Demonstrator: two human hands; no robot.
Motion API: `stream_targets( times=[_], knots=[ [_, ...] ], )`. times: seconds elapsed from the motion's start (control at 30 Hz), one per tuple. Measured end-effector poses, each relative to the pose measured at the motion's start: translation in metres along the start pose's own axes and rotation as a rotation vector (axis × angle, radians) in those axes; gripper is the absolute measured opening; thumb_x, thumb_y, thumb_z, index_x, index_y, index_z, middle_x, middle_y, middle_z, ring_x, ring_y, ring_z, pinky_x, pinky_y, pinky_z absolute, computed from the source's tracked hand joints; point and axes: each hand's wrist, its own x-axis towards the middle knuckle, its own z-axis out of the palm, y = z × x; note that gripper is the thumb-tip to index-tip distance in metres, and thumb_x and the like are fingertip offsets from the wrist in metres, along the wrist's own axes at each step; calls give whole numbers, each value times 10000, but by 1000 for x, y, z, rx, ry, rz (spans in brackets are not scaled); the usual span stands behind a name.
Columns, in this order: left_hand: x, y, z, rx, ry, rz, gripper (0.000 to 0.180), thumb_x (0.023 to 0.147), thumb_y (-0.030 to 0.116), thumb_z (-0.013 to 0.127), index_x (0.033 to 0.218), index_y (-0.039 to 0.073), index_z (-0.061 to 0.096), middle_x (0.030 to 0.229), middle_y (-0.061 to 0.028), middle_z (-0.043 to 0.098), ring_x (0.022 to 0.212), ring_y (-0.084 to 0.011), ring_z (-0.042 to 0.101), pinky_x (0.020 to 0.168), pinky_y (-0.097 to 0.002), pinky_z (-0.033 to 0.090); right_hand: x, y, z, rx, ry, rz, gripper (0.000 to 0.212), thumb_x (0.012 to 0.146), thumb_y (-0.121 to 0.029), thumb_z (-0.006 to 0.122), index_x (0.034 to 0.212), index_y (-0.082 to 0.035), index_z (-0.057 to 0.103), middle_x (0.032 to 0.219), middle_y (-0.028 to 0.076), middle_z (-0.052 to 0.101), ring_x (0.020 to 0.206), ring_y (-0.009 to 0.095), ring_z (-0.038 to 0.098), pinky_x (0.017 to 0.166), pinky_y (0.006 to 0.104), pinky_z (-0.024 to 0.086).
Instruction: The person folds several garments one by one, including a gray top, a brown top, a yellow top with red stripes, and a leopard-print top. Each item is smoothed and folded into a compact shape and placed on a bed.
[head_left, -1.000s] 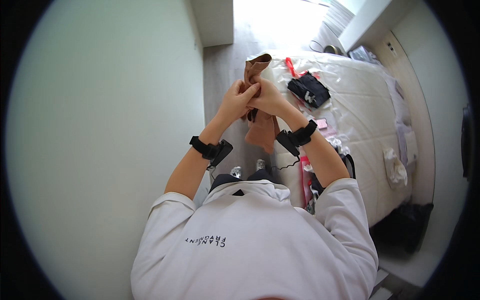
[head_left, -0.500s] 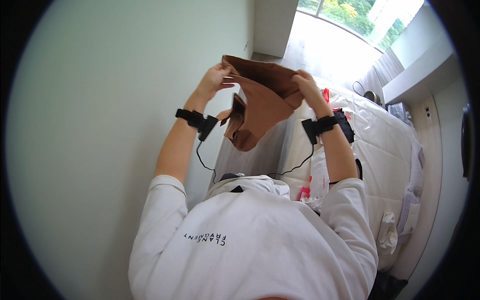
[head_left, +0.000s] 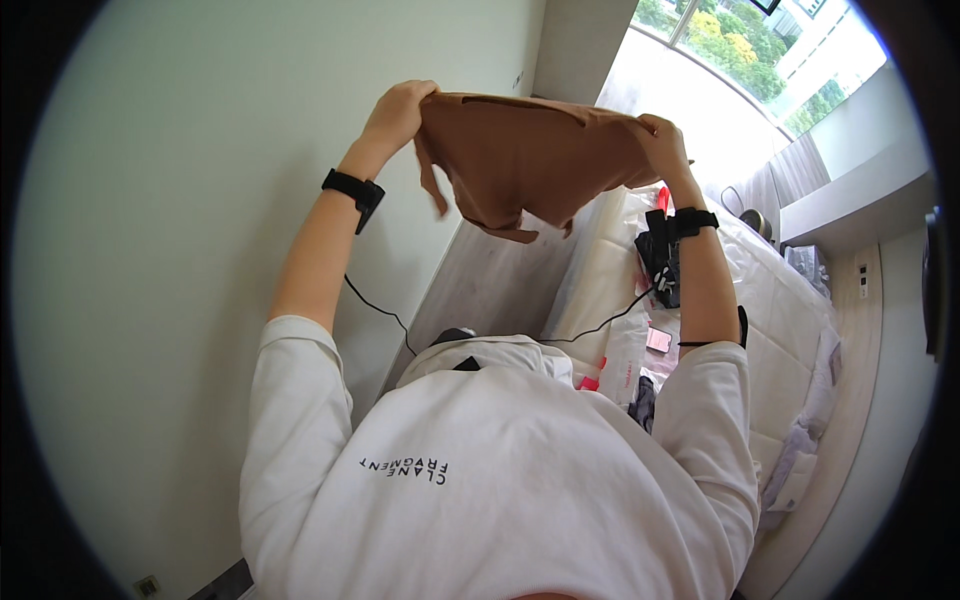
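Note:
A brown cloth garment [head_left: 530, 155] is held up in the air between my two hands, stretched along its upper edge. My left hand [head_left: 403, 112] is closed on its upper left corner, and my right hand [head_left: 662, 148] pinches the upper right corner. The cloth hangs below them, with a narrow strip dangling near the left side and loose folds at the bottom. Its exact kind is unclear. Both wrists wear black straps with devices, and thin black cables run down from them.
A pale wall [head_left: 180, 250] rises close on my left. On the right stands a bed [head_left: 770, 330] with a white cover, holding a black item [head_left: 660, 262], a phone [head_left: 658, 340] and plastic packaging [head_left: 623, 350]. Grey wooden floor [head_left: 480, 285] lies between them. A window [head_left: 740, 50] is at the far right.
My hands have moved farther apart and slightly up. The garment, which hung with its opening gaping, is now pulled taut along its top edge. The view has shifted a little.

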Motion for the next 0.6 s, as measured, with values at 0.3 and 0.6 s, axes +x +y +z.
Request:
stream_targets(
  times=[0.3, 0.6],
  knots=[
    [10, 3, 22, -113, 152, -95, 165, 873, -13, 416, 942, -14, 566, 962, -146, 624, 919, -284, 593, 805, -368, 482, 12, -11, -24, 63, 10, -11, 274, 935, -239, 626, 1041, 9, 678, 873, 150, 684, 796, 224, 636, 765, 325, 491],
    [7, 26, -13, -605, -469, -254, 315, 909, 374, 643, 881, 62, 677, 815, 19, 636, 788, -82, 564, 743, -278, 464, -4, 12, -61, 562, -522, 241, 271, 924, -240, 673, 1052, -3, 699, 898, -4, 684, 833, 87, 603, 778, 239, 489]
  ],
)
